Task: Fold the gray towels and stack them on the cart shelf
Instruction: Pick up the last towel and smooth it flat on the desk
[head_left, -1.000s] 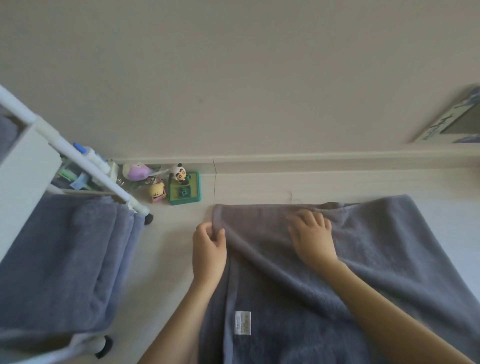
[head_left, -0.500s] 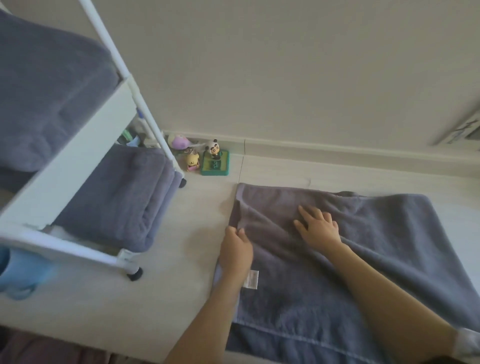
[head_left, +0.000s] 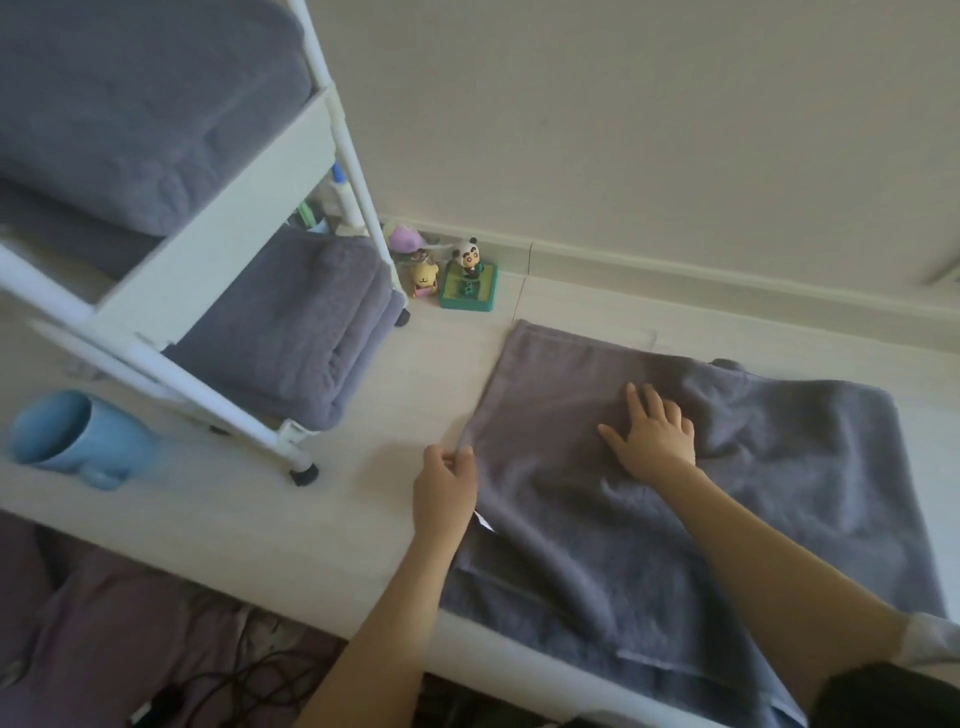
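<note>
Flat on the pale table (head_left: 322, 519), a gray towel (head_left: 675, 545) is spread toward the right side, its near edge hanging over the table's front edge and its far left corner close to the back edge. The person's left hand (head_left: 444, 493) pinches the towel's left edge between thumb and fingers, just above a small white label (head_left: 484, 521) that peeks out beside the wrist. The right hand (head_left: 652, 439) lies palm down on the towel's middle with fingers spread and straight, pressing the cloth where it wrinkles. Toward the left back corner stands a white cart (head_left: 218, 280); a folded gray towel (head_left: 291, 332) rests on its lower shelf and another gray stack (head_left: 135, 109) on the shelf above. A blue mug (head_left: 72, 441) lies on its side near the left edge. Small toy figures (head_left: 452, 273) sit against the wall behind the cart's far leg.
</note>
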